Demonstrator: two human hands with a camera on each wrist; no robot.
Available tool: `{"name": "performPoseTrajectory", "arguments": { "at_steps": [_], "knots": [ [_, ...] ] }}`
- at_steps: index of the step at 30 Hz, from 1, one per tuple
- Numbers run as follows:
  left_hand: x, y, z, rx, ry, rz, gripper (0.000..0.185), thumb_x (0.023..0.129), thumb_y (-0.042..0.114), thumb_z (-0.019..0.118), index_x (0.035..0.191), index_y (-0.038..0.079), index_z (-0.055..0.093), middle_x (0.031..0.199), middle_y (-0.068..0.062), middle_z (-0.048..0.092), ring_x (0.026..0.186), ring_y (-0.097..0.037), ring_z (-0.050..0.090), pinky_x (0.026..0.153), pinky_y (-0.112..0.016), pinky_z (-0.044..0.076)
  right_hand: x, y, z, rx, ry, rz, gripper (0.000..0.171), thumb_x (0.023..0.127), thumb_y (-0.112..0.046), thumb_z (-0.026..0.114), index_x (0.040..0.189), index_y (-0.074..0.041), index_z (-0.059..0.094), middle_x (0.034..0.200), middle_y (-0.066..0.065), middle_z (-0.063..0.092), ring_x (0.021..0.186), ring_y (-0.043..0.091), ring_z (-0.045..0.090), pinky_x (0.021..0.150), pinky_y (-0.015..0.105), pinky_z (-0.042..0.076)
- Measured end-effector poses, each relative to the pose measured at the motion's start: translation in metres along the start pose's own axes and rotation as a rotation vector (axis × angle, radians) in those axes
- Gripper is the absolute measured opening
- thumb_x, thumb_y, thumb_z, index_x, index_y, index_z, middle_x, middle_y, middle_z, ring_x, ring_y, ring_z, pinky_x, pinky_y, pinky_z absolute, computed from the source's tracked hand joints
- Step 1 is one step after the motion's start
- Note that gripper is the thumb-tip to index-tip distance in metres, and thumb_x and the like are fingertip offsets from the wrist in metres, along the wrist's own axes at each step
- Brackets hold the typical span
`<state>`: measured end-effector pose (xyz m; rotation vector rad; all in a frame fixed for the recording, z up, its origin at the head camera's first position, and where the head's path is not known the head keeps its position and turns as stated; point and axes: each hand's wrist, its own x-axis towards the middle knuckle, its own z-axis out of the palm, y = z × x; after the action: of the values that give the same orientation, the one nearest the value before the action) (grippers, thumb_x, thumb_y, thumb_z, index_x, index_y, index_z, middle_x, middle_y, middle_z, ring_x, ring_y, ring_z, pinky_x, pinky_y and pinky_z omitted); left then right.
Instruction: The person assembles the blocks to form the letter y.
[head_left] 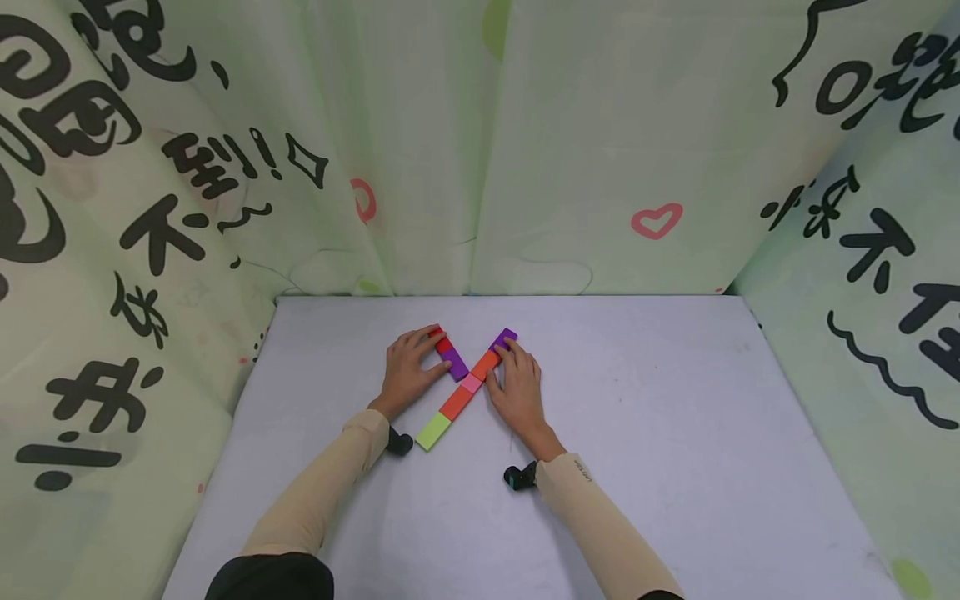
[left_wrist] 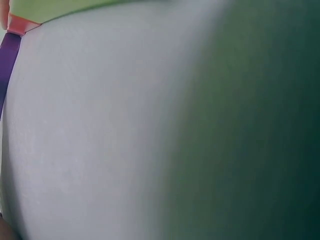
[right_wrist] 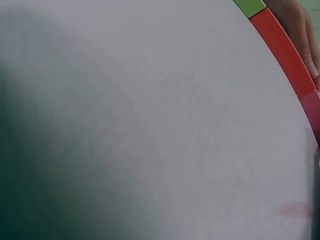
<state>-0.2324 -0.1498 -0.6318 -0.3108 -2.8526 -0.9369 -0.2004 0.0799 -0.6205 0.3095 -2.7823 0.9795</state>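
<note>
Coloured blocks form a Y-like figure on the table. Its long slanting row has a lime green block [head_left: 433, 432] nearest, an orange-red block [head_left: 456, 403], a pink block [head_left: 472, 383], an orange block [head_left: 486, 364] and a purple block [head_left: 503, 338] at the far end. The short branch is a red block [head_left: 444, 342] and a second purple block [head_left: 455, 367], meeting the row near the pink one. My left hand [head_left: 408, 371] holds this branch, fingers at the red end, thumb against the purple. My right hand [head_left: 519, 392] grips the row's far part, fingertips at the purple block, thumb beside the orange.
The white table [head_left: 645, 400] extends around the blocks. Printed curtains [head_left: 555, 167] hang behind it and along both sides. Black wrist cameras [head_left: 517, 477] sit under both wrists. Blurred green edges fill part of both wrist views.
</note>
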Motion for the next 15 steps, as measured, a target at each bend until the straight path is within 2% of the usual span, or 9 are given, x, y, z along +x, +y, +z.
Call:
{"name": "performPoseTrajectory", "arguments": {
  "at_steps": [15],
  "knots": [
    [-0.0002, -0.0008, 0.0018, 0.003, 0.027, 0.017, 0.059, 0.093, 0.043, 0.077, 0.147, 0.023, 0.062, 0.158, -0.001, 0.051, 0.146, -0.032, 0.043, 0.12, -0.063, 0.029, 0.0, 0.0022, 0.001, -0.012, -0.005, -0.004, 0.051, 0.103, -0.023, 0.062, 0.149, -0.004, 0.052, 0.162, 0.016, 0.044, 0.15, 0.037, 0.041, 0.126, 0.061, 0.025]
  ]
}}
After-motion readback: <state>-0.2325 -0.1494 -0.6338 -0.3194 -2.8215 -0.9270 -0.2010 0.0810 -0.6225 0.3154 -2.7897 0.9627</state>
